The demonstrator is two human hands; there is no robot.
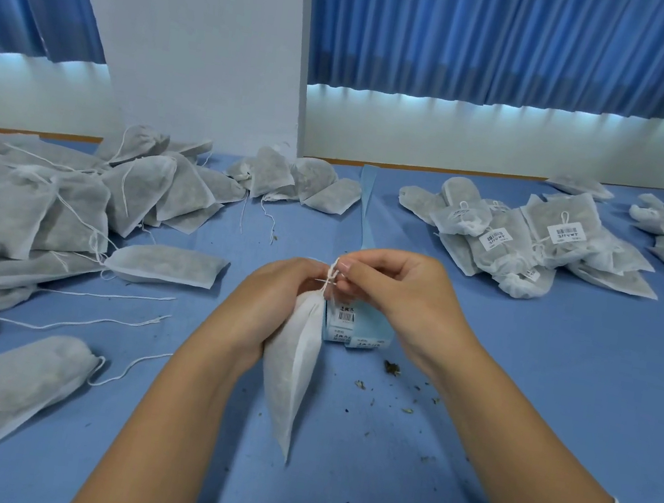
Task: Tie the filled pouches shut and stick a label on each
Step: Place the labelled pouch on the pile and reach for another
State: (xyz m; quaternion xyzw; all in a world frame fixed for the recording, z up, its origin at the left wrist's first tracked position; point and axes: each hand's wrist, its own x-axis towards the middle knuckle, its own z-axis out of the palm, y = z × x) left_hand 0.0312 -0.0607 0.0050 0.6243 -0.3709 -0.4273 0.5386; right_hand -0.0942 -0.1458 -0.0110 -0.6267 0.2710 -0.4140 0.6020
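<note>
White fibrous pouch (289, 374), long and creased: my left hand (277, 291) grips its neck, my right hand (393, 291) pinches its thin cord (332, 272).

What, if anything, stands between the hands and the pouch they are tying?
Nothing visible does: the left hand grips the pouch at its neck, and the right hand pinches its drawstring directly.

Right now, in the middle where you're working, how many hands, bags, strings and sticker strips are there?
Hands: 2, the left hand and the right hand
Held pouch: 1
Pinched string: 1
Blue label strip: 1
Total: 5
</note>
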